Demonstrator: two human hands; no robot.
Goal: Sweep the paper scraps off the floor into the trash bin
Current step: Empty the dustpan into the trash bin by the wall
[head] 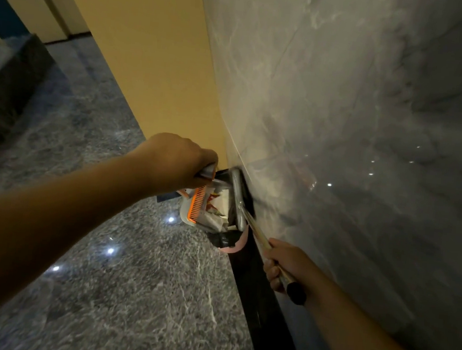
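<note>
Head view: left hand (180, 163) fingers clamp dustpan (206, 209); right hand (285, 267) fingers clamp broom handle (258, 234) slanting toward wall base.

l hand (179, 161) grips dustpan (206, 212), r hand (283, 267) broom (248, 218)

Glossy grey marble floor (117, 291), yellow wall (141, 39).

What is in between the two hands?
In the head view, the dustpan holding paper scraps and the broom head lie between the left hand and the right hand.
</note>
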